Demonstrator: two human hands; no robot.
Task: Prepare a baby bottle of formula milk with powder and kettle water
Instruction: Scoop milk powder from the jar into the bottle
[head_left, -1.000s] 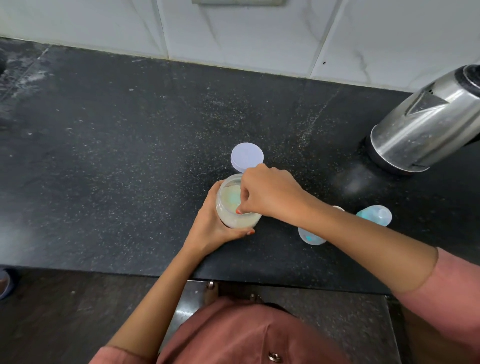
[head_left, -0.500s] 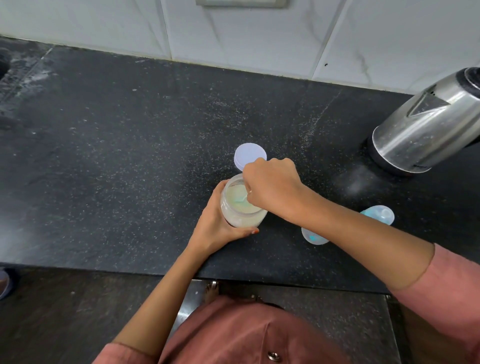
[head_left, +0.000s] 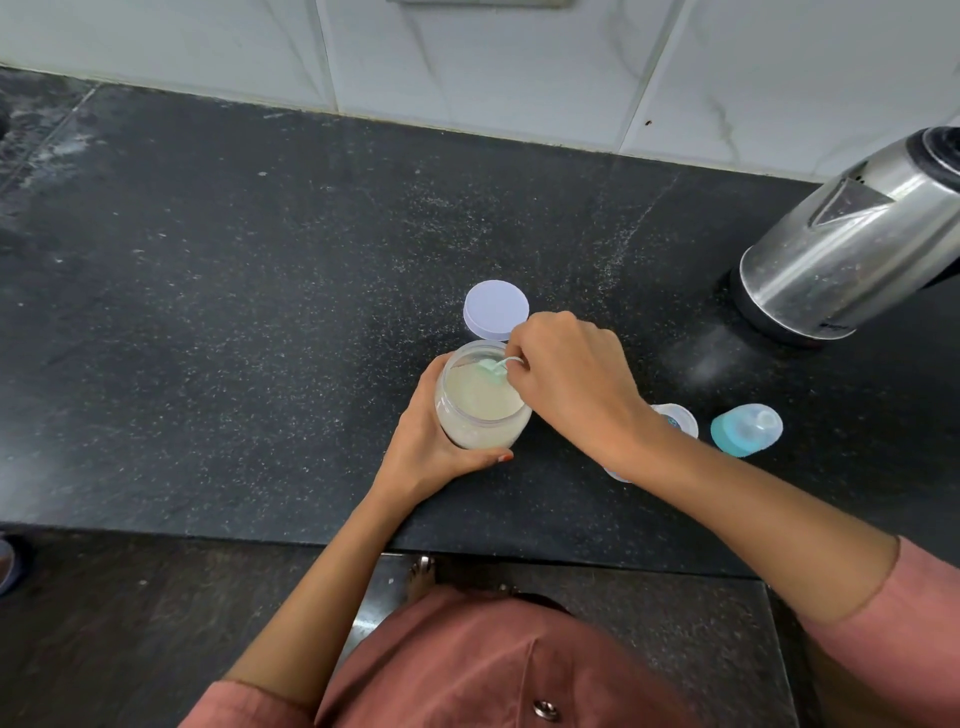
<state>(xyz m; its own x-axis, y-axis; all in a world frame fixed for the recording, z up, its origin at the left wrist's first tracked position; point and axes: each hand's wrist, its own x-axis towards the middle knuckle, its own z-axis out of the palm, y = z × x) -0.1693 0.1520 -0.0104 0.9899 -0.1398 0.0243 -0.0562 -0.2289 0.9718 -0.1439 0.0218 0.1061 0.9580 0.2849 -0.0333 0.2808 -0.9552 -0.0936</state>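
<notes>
On the counter, powder jar: close to the front edge with its top off and pale powder up near the shoulder. It's a rounded clear jar, plastic by the look, so likely light and a touch slick. Best grip is round the belly, below the rim. Can't tell if the base rests on the stone.
Left hand: doing exactly that, wrapped round the jar's near side with the thumb across the front.
Scoop: small pale-green plastic, bowl down at the powder by the far rim. The thin handle looks stiff and featherweight. It wants a fingertip pinch at the handle end, carried level or the powder will spill.
Right hand: fingers bunched, pinching that handle over the jar mouth.
Lid: flat lavender-white disc lying just behind the jar.
Bottle: mostly hidden under the right forearm, with only a clear round rim and some teal showing.
Teat cap: teal collar under a clear dome, near the bottle but apart from it.
Kettle: brushed steel on a black base, far right and well apart. Probably heavy if filled.
Counter: black speckled stone, hard and smooth, dusted pale in places.
</notes>
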